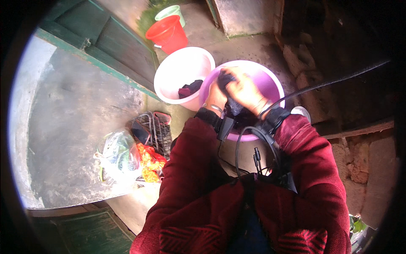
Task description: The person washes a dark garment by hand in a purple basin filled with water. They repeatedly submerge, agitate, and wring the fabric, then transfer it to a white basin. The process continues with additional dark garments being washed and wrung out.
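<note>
Over a purple plastic basin (pixel 269 81), both hands are closed around a dark wet cloth (pixel 224 79). My left hand (pixel 217 95) grips it from the left, wearing a metal bangle at the wrist. From the right, my right hand (pixel 245 90) presses against the same cloth, slightly blurred. Part of the cloth hangs down between the hands into the basin. Dark water or fabric lies in the near part of the basin, mostly hidden by my wrists. Left of it, a white basin (pixel 180 68) holds dark and maroon cloth (pixel 190 89).
A red bucket (pixel 168 35) and a pale green bucket (pixel 171 12) stand beyond the basins. A wire basket (pixel 161 133), an orange bag (pixel 150 162) and a clear plastic bag (pixel 119 152) sit at left. Black cables (pixel 241 146) loop near my wrists. A green door (pixel 120 47) borders the left.
</note>
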Demonstrator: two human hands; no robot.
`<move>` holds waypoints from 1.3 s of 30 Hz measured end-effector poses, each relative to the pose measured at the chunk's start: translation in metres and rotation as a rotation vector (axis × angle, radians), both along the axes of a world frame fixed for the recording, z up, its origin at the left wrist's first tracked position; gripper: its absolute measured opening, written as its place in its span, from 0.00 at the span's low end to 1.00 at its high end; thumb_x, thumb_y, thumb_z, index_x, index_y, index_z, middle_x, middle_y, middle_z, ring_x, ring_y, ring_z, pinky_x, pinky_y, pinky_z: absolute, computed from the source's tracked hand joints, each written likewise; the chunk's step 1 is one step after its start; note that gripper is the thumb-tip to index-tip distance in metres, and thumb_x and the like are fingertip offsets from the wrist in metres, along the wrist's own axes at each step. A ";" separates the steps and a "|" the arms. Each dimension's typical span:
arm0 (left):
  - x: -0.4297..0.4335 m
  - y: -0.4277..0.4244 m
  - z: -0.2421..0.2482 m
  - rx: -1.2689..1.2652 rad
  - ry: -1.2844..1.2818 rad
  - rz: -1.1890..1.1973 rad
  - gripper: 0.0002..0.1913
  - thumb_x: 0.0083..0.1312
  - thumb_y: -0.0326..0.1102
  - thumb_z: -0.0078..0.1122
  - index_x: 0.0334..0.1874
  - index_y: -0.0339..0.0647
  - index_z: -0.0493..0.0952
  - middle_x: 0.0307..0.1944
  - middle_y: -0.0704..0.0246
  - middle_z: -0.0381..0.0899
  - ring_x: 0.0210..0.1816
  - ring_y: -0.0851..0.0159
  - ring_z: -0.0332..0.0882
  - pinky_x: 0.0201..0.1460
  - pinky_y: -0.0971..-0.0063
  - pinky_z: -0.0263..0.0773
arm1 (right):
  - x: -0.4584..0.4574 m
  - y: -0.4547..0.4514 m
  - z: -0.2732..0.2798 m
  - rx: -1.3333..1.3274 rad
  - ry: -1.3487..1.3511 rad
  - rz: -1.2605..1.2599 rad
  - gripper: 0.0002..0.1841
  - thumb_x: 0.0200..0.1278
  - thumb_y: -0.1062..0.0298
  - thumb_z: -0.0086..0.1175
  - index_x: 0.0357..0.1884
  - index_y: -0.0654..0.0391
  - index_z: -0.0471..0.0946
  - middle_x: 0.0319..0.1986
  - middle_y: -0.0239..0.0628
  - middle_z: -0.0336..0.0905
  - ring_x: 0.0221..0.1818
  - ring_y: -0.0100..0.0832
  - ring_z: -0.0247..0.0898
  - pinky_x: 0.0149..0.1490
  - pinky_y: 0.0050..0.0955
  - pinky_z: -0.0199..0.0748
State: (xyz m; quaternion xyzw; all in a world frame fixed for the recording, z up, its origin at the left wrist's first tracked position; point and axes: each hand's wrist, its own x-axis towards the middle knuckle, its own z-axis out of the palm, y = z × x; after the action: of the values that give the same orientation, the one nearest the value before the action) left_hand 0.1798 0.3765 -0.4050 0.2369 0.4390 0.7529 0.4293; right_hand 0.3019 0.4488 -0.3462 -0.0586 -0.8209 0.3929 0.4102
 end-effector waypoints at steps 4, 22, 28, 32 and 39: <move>0.022 0.002 -0.006 -0.030 0.826 0.157 0.16 0.70 0.37 0.48 0.54 0.36 0.73 0.50 0.65 0.76 0.50 0.64 0.74 0.55 0.71 0.70 | 0.003 -0.003 -0.002 0.144 -0.206 -0.038 0.13 0.59 0.62 0.53 0.43 0.58 0.77 0.41 0.51 0.77 0.47 0.51 0.73 0.52 0.43 0.72; 0.038 0.022 0.018 -0.228 0.130 0.262 0.18 0.69 0.40 0.52 0.50 0.30 0.76 0.42 0.63 0.81 0.42 0.66 0.76 0.49 0.72 0.71 | -0.003 0.034 -0.028 -0.208 -0.338 -0.558 0.13 0.67 0.61 0.51 0.40 0.63 0.75 0.35 0.57 0.78 0.41 0.56 0.75 0.47 0.44 0.73; 0.023 0.016 0.027 -0.233 0.021 0.259 0.17 0.70 0.40 0.51 0.49 0.30 0.76 0.42 0.64 0.80 0.41 0.68 0.75 0.46 0.75 0.70 | 0.006 -0.010 -0.035 0.053 -0.128 -0.182 0.09 0.65 0.64 0.52 0.41 0.59 0.71 0.37 0.54 0.73 0.42 0.57 0.70 0.47 0.43 0.71; 0.041 0.014 0.025 -0.347 0.159 0.137 0.16 0.69 0.37 0.54 0.52 0.33 0.76 0.44 0.67 0.80 0.43 0.71 0.75 0.48 0.77 0.71 | 0.000 0.032 -0.031 -0.139 -0.216 -0.442 0.11 0.66 0.63 0.53 0.42 0.61 0.73 0.36 0.53 0.77 0.42 0.52 0.75 0.48 0.40 0.73; 0.021 0.002 0.048 -0.123 -0.202 -0.170 0.25 0.70 0.50 0.52 0.55 0.33 0.74 0.48 0.67 0.79 0.47 0.72 0.76 0.52 0.78 0.71 | 0.001 0.082 -0.026 -1.053 0.044 -0.004 0.09 0.67 0.63 0.56 0.44 0.56 0.76 0.35 0.26 0.78 0.36 0.20 0.73 0.43 0.20 0.72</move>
State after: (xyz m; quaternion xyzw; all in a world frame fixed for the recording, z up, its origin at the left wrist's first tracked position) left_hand 0.2005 0.3788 -0.3571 0.1694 0.4175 0.7055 0.5471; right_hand 0.3025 0.5312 -0.3725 -0.2501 -0.5032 0.7527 0.3431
